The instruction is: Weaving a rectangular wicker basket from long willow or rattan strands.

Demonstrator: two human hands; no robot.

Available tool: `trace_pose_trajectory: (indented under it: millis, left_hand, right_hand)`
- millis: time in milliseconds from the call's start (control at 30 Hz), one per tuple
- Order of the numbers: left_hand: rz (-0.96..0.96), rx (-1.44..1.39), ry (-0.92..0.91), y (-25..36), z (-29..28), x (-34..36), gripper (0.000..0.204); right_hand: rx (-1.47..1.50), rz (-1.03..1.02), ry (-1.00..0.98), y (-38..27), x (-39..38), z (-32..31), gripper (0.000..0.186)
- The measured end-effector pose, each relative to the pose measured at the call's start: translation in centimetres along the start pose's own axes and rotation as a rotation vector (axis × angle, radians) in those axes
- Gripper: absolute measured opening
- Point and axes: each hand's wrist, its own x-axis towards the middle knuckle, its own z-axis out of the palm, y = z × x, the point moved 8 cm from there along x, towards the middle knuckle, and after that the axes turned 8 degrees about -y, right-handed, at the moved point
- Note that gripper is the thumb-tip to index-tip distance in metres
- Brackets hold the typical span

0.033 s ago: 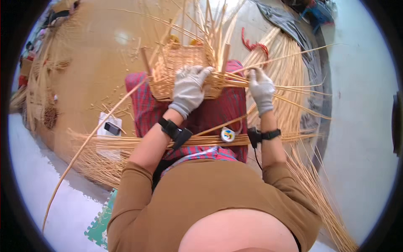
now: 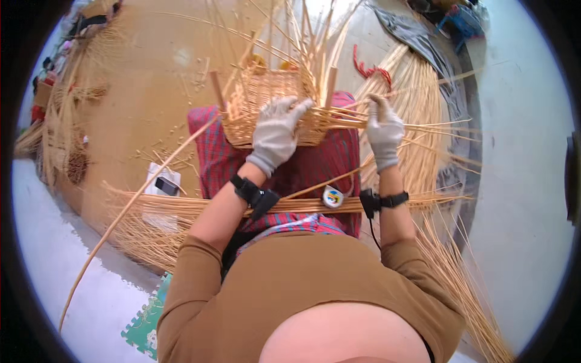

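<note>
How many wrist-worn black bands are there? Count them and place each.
2. One black band wraps the left wrist, below the gloved left hand; the other wraps the right wrist, below the gloved right hand. None looks hidden.

half-woven pale straw-coloured wicker basket (image 2: 266, 103) sits on the red plaid cloth-covered lap, open side facing away, rectangular, walls partly woven, thick wooden corner posts and thin loose stakes fanning out above the rim. Long thin tan wicker strands (image 2: 423, 128) run sideways out of its right wall, roughly level, splaying apart toward their far ends
</note>
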Motion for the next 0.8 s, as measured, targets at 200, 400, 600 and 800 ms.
trace_pose_trajectory:
  millis: [200, 400, 600, 800]
  left_hand:
    - [-0.171, 0.005, 0.172, -4.0, -5.9, -8.5, 0.033]
    - [-0.178, 0.237, 0.324, -4.8, -8.0, -7.8, 0.045]
    - [-0.26, 0.227, 0.225, -10.0, -7.4, -9.3, 0.059]
    - [-0.128, 0.286, 0.255, -9.9, -6.9, -9.4, 0.054]
  right_hand:
    - [1.189, -0.087, -0.444, -16.4, -1.1, 4.5, 0.027]
    - [0.924, 0.306, -0.454, -18.7, 8.3, 20.7, 0.123]
    - [0.761, 0.307, -0.086, -19.5, 6.8, 20.7, 0.101]
    - [1.012, -0.05, 0.107, -23.2, 7.1, 12.6, 0.029]
